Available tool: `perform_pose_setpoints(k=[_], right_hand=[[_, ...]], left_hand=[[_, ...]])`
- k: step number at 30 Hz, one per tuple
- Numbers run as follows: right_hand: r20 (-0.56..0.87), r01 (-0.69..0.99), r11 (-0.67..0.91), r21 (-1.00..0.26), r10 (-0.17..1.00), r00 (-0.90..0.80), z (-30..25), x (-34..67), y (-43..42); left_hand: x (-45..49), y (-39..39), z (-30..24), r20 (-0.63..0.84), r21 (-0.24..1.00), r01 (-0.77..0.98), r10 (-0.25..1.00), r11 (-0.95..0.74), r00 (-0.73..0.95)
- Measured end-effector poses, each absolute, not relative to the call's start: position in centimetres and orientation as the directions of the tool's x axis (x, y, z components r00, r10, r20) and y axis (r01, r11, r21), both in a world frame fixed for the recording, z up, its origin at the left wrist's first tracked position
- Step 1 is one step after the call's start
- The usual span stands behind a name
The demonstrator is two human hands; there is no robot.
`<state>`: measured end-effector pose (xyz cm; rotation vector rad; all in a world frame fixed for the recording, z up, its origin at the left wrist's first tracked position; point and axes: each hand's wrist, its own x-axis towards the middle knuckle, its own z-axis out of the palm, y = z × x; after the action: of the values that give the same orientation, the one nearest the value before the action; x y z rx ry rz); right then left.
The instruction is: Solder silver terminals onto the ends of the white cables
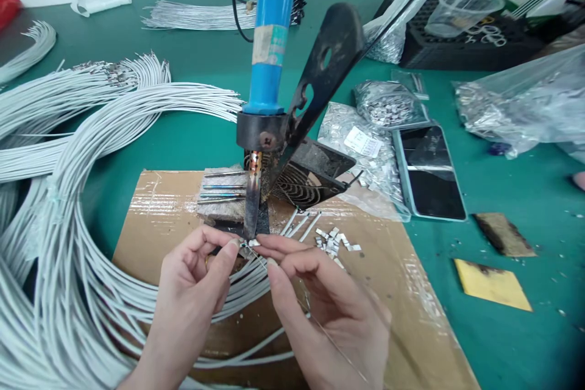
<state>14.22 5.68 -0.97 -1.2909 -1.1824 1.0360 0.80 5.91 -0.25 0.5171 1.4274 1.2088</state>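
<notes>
My left grip (194,292) is pinched, thumb against forefinger, on a small piece (244,244) too tiny to make out fully, and my right grip (324,298) is clamped on a thin wire (336,344) that trails down past my palm. A pale metal tab (254,243) sits between the two sets of fingertips, right by the iron tip (251,213), which points down just beyond them. The soldering iron (274,12) rises straight ahead, its blue body and the slanted black bracket (326,61) standing in front of me and cutting off part of the far side. Behind the tip, a round-grilled fan (297,183) leans, partly covered by that bracket. White cables (114,116) curve in thick bundles left of my left grip, some passing beneath both of my grips over the cardboard (402,317). Loose metal tabs (336,241) lie scattered just beyond my right grip. Farther right on the green desk (205,67) are a phone (432,170), a brown pad (503,234) and a yellow sponge (493,283); farther ahead, beyond my right grip, come a bag of metal parts (388,103) and a black crate (470,55).
</notes>
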Motion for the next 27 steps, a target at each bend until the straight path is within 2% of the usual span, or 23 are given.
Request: perform_pose_setpoints(k=[7,12,16,19,22,27], right_hand=[[0.047,0.078,0.037,-0.996,0.991,0.127,-1.1,14.3,5.6],[0.024,0.059,0.016,-0.998,0.989,0.143,-1.2,14.7,5.3],[-0.025,0.239,-0.069,-0.968,0.983,0.182,-1.7,15.2,5.3],[0.051,0.377,0.036,-0.925,0.998,0.032,-2.2,15.5,5.4],[0.113,0.360,0.121,-0.925,0.993,-0.044,-2.5,15.5,5.2],[0.098,0.292,0.105,-0.951,0.994,-0.040,-2.2,15.5,5.0]], left_hand=[[0.8,5.6,-0.6,-0.434,0.882,-0.320,0.859,0.345,-0.270],[1.2,4.9,-0.7,-0.400,0.909,-0.247,0.867,0.335,-0.297],[1.9,3.8,-0.4,-0.460,0.879,-0.270,0.847,0.393,-0.267],[2.2,3.0,-0.3,-0.527,0.833,-0.333,0.819,0.443,-0.227],[2.2,2.4,-0.3,-0.550,0.813,-0.352,0.810,0.463,-0.205],[2.2,1.7,-0.4,-0.538,0.826,-0.308,0.821,0.471,-0.188]])
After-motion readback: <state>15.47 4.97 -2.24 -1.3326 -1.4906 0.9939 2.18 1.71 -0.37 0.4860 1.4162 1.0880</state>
